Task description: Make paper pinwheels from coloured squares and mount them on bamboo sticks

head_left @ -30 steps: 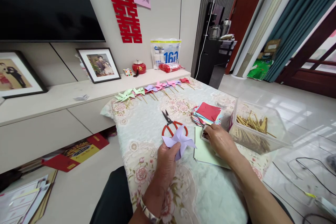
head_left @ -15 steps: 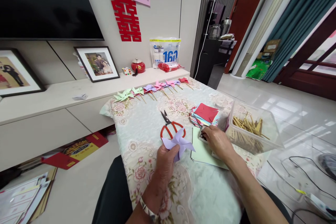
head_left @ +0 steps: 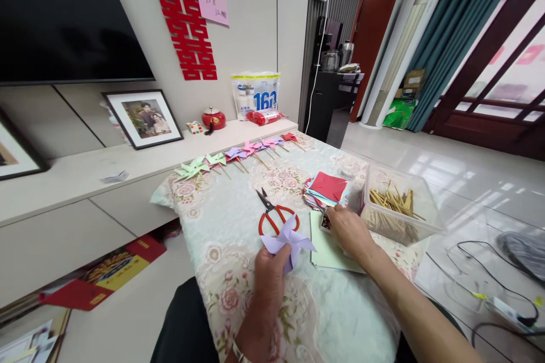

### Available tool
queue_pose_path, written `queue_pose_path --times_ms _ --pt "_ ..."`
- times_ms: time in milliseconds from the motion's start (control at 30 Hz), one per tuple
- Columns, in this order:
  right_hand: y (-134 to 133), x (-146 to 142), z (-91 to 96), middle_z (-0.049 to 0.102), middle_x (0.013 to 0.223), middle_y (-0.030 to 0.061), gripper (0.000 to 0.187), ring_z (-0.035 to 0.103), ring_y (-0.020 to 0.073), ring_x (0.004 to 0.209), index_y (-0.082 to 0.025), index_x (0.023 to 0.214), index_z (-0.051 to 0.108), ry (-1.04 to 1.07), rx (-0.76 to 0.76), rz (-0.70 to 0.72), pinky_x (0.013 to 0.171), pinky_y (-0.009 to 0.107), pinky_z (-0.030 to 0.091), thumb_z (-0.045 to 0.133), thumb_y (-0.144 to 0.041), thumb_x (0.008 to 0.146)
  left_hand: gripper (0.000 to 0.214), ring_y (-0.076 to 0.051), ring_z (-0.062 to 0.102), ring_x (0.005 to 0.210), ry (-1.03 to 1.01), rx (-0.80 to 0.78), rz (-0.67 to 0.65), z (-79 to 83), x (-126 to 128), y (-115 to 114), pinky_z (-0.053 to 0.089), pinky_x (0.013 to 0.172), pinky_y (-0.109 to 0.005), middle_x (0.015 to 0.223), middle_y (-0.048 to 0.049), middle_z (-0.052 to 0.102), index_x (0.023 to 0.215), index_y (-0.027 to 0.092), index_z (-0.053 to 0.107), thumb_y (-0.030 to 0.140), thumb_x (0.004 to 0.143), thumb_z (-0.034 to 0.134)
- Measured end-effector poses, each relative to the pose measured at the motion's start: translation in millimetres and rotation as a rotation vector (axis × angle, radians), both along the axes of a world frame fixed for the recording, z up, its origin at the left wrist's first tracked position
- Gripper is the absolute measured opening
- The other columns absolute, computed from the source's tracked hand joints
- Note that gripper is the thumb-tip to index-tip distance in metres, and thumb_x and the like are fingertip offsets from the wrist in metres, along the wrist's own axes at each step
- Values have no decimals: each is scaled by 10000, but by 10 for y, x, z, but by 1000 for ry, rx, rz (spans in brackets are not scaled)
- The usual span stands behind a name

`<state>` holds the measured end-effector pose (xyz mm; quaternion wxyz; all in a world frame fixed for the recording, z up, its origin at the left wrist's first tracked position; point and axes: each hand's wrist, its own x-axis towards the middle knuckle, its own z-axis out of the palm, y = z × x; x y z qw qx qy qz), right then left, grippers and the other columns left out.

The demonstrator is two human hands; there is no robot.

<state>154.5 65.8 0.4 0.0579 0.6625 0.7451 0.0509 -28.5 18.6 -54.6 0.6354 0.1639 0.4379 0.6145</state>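
My left hand (head_left: 272, 272) pinches a lilac paper pinwheel (head_left: 290, 242) by its middle, thumb on top. My right hand (head_left: 347, 229) reaches to a small box (head_left: 325, 223) of small dark pieces; its fingers are bent together over the box, and what they grip is hidden. Just beyond the pinwheel lie scissors (head_left: 279, 219) with red handles, blades pointing away. Under my right wrist is a stack of pale green paper (head_left: 319, 249). A pile of coloured paper squares (head_left: 327, 187), red on top, sits behind the small box.
A clear plastic tub (head_left: 430, 221) of thin wooden sticks (head_left: 394, 201) stands at the table's right. Along the far edge lies a row of finished pinwheels (head_left: 251, 148) on sticks. A white cabinet (head_left: 140, 176) borders the far left side. Cables (head_left: 489, 261) lie on the floor at right.
The view has turned slightly to the right. My left hand keeps hold of the pinwheel, and my right hand stays at the small box with little movement.
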Motion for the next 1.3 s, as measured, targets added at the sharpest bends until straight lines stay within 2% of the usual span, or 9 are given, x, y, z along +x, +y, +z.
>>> queue_pose_path --times_ms 300,467,633,900,1067,1300 --pt "71 -29 47 729 1004 168 254 749 263 878 -119 1021 662 -16 -79 -40 667 277 496 441 -43 921 292 -177 683 697 14 -51 7 -106 -26 2 525 726 -290 750 -21 768 789 149 758 207 513 831" --pt "17 -22 83 717 1054 169 301 752 264 894 -120 1081 650 -30 -72 2 681 283 507 401 -33 936 300 -176 674 678 19 -34 13 -69 -21 -9 526 714 -295 732 -25 759 774 141 761 216 493 832" --pt "-4 25 83 717 1037 176 302 755 287 895 -110 1057 661 -47 -71 42 678 302 525 413 -15 913 326 -167 684 699 10 -12 8 -22 -6 -21 520 718 -271 765 -24 767 820 144 768 196 503 825" --pt "75 102 104 716 1074 191 263 742 276 905 -100 1068 651 1 -110 157 707 301 511 445 -47 913 284 -160 664 651 27 -19 16 66 12 -33 515 681 -265 680 -10 742 739 152 737 184 469 822" --pt "129 196 80 734 989 192 200 729 282 879 -90 1042 636 95 -121 141 700 301 450 465 -118 941 282 -158 656 635 22 -29 0 84 18 -43 507 655 -257 667 -10 733 731 151 733 195 469 827" --pt "63 284 110 710 761 94 173 670 196 702 -150 874 579 410 -41 32 619 263 346 427 -139 955 289 -202 702 733 -2 -24 -26 57 13 -34 525 711 -279 742 -31 763 757 152 742 201 486 829"
